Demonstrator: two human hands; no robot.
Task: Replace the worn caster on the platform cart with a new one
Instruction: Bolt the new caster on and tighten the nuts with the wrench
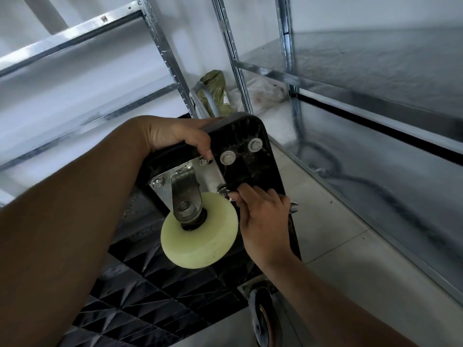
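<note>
Head view showed the black platform cart (250,169) tipped up, its ribbed underside facing the camera. The left hand (175,134) clenched its far corner. A caster (200,241) with a pale yellow wheel sat bolted through its metal plate (209,175) to that underside. The right hand (263,219) grasped a wrench (293,206), its head at the plate's near-right bolt (223,191). A dark-wheeled caster (260,314) sat nearer, at the cart's right edge.
</note>
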